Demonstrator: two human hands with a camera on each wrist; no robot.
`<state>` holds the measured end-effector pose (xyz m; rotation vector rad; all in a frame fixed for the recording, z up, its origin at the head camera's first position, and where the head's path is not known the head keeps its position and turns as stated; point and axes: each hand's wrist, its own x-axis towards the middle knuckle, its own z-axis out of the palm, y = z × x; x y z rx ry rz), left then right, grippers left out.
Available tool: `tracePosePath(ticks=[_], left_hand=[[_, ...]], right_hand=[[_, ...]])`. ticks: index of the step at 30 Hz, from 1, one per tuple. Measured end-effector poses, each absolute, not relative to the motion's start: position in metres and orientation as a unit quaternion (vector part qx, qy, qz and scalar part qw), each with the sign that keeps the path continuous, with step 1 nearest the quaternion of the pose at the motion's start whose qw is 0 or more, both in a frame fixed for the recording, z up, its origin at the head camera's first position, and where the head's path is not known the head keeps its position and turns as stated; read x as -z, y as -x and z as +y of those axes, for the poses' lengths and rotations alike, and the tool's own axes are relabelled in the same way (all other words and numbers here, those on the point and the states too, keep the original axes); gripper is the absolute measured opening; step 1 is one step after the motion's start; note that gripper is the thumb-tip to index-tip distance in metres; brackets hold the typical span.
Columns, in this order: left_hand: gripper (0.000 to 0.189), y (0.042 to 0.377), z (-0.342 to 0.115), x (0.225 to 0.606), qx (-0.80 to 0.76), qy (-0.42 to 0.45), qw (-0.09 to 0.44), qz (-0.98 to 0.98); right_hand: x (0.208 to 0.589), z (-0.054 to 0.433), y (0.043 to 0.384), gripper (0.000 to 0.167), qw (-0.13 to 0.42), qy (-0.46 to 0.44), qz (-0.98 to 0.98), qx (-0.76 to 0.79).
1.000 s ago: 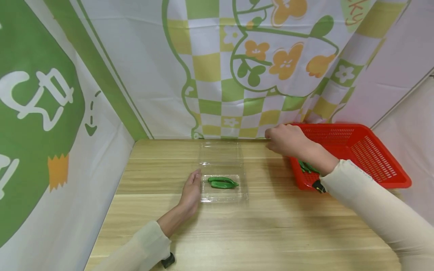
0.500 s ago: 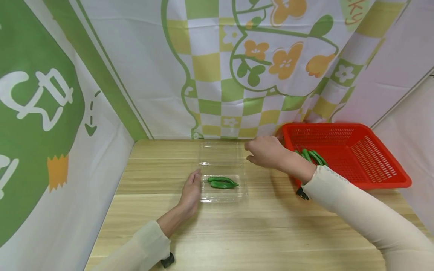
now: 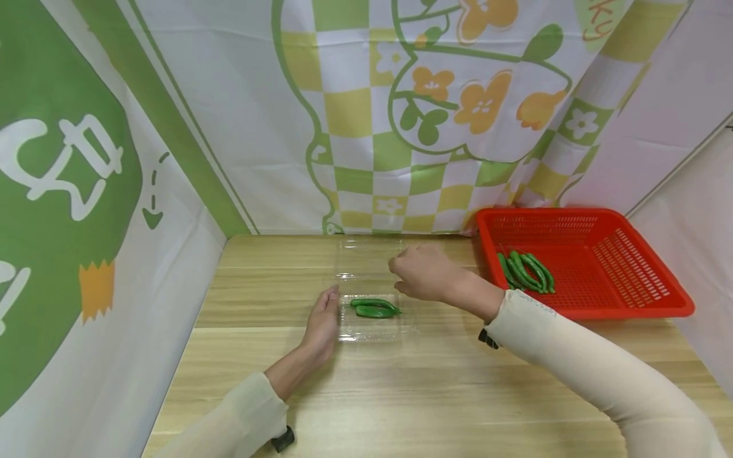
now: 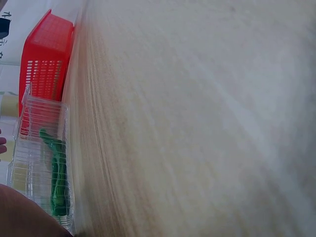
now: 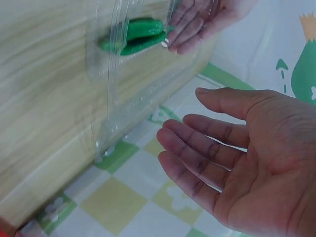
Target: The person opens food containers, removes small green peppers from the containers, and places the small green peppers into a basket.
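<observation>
A clear plastic clamshell box (image 3: 372,334) lies with its lid raised or folded back on the table, in the head view's middle. Inside its near half are two green chili peppers (image 3: 375,312), side by side. At the box's left side my left hand (image 3: 322,326) rests with its fingers extended along the wall. My right hand (image 3: 426,273) hovers over the box's right side, near the lid. Its fingers (image 5: 197,160) are loosely bent with nothing between them, as the right wrist view shows.
A red plastic basket (image 3: 641,312) stands at the back right, with several more green chili peppers (image 3: 529,272) at its left end. The wooden table (image 3: 401,394) meets a patterned cloth (image 3: 395,184) along its back edge.
My right hand has moved left and toward me, from the basket's left rim to over the box. The peppers in the basket have come into view. My left hand has stayed put.
</observation>
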<state>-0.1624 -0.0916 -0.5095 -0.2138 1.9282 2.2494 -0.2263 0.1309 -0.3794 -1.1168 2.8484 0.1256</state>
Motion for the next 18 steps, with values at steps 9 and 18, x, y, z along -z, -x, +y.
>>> tracePosePath(ticks=[9, 18], left_hand=[[0.053, 0.162, -0.092, 0.51, -0.756, 0.071, 0.086, 0.645], [0.053, 0.162, -0.092, 0.509, -0.761, 0.071, 0.091, 0.639]], right_hand=[[0.395, 0.116, 0.222, 0.012, 0.073, 0.39, 0.917, -0.031], [0.41, 0.1, 0.225, 0.02, 0.101, 0.398, 0.911, -0.035]])
